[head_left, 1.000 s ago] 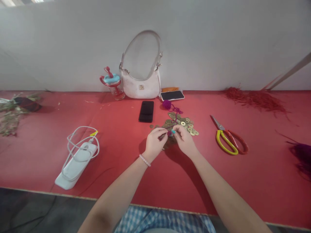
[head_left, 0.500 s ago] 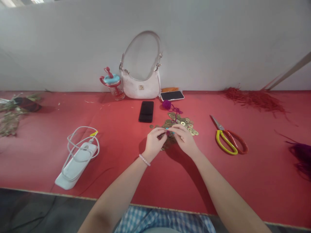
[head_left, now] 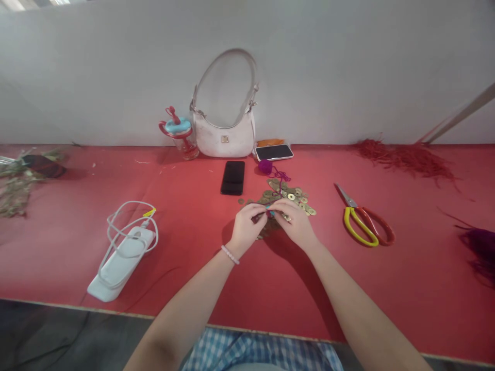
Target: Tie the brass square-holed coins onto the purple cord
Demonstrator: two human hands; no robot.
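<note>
Both hands meet fingertip to fingertip: left hand (head_left: pixel 247 225) and right hand (head_left: pixel 296 222) pinch purple cord (head_left: pixel 269 210) over the coins (head_left: pixel 294 197) just beyond them, seemingly threading; steady fingertip control matters next.

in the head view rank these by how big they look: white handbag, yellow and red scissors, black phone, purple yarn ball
1. white leather handbag
2. yellow-and-red-handled scissors
3. black slab phone, looks only a little smaller than the scissors
4. small purple yarn ball
</note>
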